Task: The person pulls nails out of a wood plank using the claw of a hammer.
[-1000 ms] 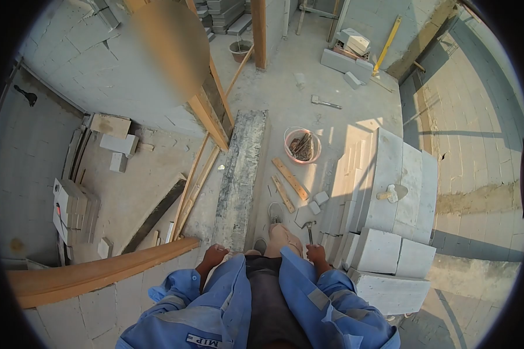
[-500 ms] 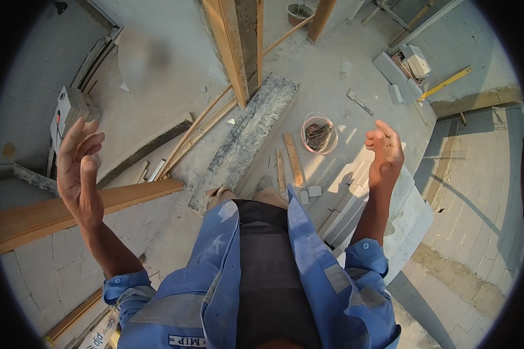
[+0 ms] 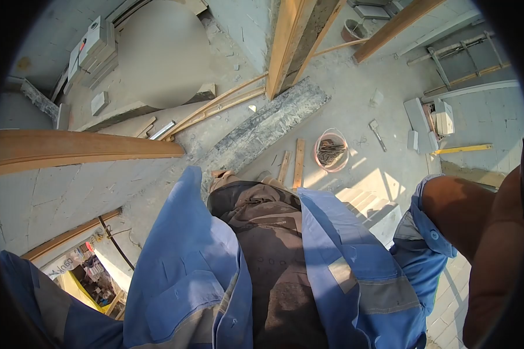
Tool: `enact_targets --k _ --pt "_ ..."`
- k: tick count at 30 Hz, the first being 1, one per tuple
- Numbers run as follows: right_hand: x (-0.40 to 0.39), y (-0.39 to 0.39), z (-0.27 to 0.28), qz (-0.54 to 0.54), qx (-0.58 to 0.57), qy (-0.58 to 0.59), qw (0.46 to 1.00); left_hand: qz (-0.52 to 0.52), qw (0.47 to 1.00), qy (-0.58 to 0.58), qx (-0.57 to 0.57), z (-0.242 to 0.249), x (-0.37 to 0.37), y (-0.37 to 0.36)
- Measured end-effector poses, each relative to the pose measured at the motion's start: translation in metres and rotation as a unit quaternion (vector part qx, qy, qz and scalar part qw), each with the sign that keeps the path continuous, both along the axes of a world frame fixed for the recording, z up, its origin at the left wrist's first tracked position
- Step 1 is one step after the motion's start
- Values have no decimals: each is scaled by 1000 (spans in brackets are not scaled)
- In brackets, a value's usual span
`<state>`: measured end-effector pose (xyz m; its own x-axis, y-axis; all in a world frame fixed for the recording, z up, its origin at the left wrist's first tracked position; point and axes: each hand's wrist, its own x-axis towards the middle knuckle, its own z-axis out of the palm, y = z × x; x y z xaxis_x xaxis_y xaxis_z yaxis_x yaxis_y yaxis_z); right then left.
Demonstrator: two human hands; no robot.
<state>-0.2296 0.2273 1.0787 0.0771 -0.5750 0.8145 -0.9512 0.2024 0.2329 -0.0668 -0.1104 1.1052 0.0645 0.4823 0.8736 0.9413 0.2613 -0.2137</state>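
Note:
My left hand is out of the picture; only the blue left sleeve (image 3: 52, 302) shows at the lower left. My right forearm (image 3: 457, 200) is bent up at the right edge, with its blue cuff rolled back. What seems to be my right hand (image 3: 498, 267) is very near the camera, dark and cut off by the edge. Its fingers cannot be made out, nor whether it holds anything. On the floor ahead stands a pinkish-rimmed bucket (image 3: 332, 152) with dark thin pieces inside. Two short wood strips (image 3: 298, 163) lie beside it.
A dusty plank (image 3: 262, 128) lies diagonally on the floor near my feet. Wooden door frames (image 3: 87, 152) stand left and ahead (image 3: 285, 46). A trowel-like tool (image 3: 378, 135), a yellow level (image 3: 463, 149) and stacked blocks (image 3: 96, 52) are around. A blurred patch covers the upper left.
Both hands were raised with fingers apart at either side. The left has gone out of view; the right has come up close to the camera. The view has shifted.

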Motion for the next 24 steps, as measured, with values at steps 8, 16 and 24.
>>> enact_targets --k 8,16,24 --pt "-18 -3 -10 -11 -3 -7 1000 48 970 -222 83 -120 -27 0" --pt "-28 -2 -10 -17 -28 24 999 94 805 -569 137 -318 -78 44" --pt "-36 -17 12 -14 -54 39 998 121 719 -667 153 -364 -83 26"
